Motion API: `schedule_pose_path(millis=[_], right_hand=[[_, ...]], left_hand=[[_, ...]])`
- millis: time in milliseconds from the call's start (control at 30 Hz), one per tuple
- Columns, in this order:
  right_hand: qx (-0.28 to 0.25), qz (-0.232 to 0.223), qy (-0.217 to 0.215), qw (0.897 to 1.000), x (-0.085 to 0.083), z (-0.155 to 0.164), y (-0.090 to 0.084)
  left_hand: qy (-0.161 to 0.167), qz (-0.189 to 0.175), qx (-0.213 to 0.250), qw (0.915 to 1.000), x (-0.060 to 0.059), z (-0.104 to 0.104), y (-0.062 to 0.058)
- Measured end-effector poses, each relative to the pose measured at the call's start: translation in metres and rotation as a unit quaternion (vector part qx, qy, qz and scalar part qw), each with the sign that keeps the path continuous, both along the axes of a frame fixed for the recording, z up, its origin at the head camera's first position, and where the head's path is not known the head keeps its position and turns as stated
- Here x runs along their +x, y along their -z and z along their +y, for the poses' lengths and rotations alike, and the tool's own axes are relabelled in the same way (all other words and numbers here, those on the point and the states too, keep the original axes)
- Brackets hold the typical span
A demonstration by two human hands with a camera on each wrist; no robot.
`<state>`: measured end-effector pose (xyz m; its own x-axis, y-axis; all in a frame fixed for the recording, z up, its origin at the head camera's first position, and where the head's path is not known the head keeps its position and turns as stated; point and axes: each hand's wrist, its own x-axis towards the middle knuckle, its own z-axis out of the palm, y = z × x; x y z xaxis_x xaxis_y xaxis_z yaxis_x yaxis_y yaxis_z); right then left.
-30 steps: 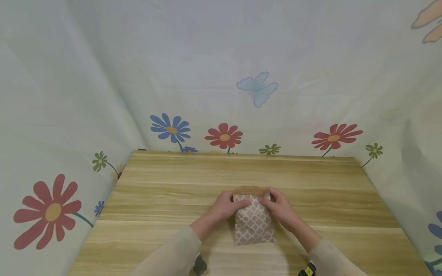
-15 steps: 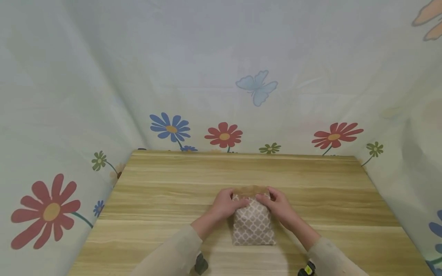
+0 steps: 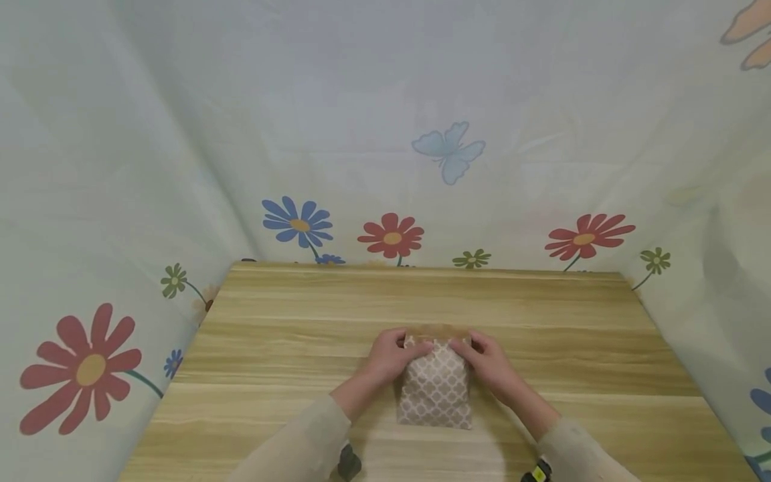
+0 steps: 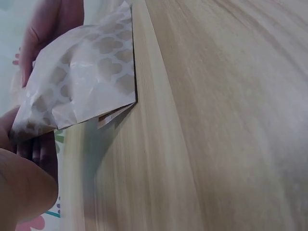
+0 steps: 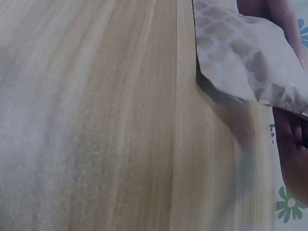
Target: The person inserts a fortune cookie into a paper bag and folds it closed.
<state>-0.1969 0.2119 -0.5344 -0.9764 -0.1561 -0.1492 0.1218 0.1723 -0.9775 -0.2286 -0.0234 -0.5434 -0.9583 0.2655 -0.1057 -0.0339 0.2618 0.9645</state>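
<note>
The left hand (image 3: 391, 358) is closed on the upper left corner of a small paper bag (image 3: 435, 388), with the fingers curled over the top edge and the thumb pressed against the patterned front. The right hand (image 3: 486, 361) is closed on the upper right corner in the same manner, so that the bag is pinched between both hands at its top. The bag is printed with a brown and white lattice pattern, and a plain brown strip is seen along its folded top edge. The bag is positioned on the wooden worktop (image 3: 289, 348), near the middle and towards the near edge, with its lower end resting on the surface; in the left wrist view the bag (image 4: 82, 77) is seen tilted, its upper part raised off the wood and a shadow cast beneath it. The same raised corner is shown in the right wrist view (image 5: 240, 57). Both forearms are covered by beige sleeves (image 3: 301, 438). The worktop is enclosed on three sides by a pale cloth (image 3: 385, 100) printed with flowers and a butterfly.
</note>
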Motion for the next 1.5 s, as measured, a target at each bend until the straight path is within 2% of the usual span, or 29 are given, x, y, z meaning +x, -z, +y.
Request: schedule_pose_path(millis=[267, 433, 567, 700, 833, 933, 1033, 1100, 1167, 1300, 1500], right_hand=[[0.003, 0.004, 0.02, 1.0, 0.001, 0.002, 0.001], [0.016, 0.011, 0.016, 1.0, 0.001, 0.003, -0.001], [0.008, 0.005, 0.003, 1.0, 0.001, 0.003, -0.001], [-0.001, 0.001, -0.001, 1.0, 0.001, 0.003, 0.001], [0.004, -0.004, 0.01, 1.0, 0.0, 0.001, 0.003], [0.006, -0.005, 0.01, 1.0, 0.0, 0.0, 0.005], [0.001, 0.001, 0.007, 1.0, -0.001, -0.002, 0.006], [0.002, 0.008, 0.005, 1.0, -0.002, -0.003, 0.005], [0.004, 0.012, 0.005, 1.0, -0.002, -0.005, 0.003], [0.005, 0.003, 0.003, 1.0, -0.002, -0.006, 0.001], [-0.02, 0.004, -0.028, 0.999, -0.002, -0.007, 0.004]], left_hand=[[-0.008, -0.003, 0.024, 0.9997, -0.003, -0.011, 0.0], [-0.028, -0.006, 0.014, 0.9995, -0.002, -0.011, 0.001], [-0.052, -0.006, 0.014, 0.9985, 0.001, -0.009, 0.0], [-0.061, -0.004, 0.023, 0.9979, 0.003, -0.009, -0.001], [-0.051, -0.002, 0.034, 0.9981, 0.002, -0.01, -0.001], [-0.01, -0.016, 0.045, 0.9988, 0.001, -0.01, -0.001], [0.039, -0.047, 0.059, 0.9964, 0.002, -0.009, 0.0], [0.052, -0.062, 0.062, 0.9948, 0.004, -0.007, 0.001], [0.045, -0.068, 0.063, 0.9947, 0.005, -0.005, 0.0], [0.024, -0.057, 0.045, 0.9971, 0.004, -0.002, -0.001], [0.001, -0.032, 0.007, 0.9995, 0.005, 0.0, -0.003]])
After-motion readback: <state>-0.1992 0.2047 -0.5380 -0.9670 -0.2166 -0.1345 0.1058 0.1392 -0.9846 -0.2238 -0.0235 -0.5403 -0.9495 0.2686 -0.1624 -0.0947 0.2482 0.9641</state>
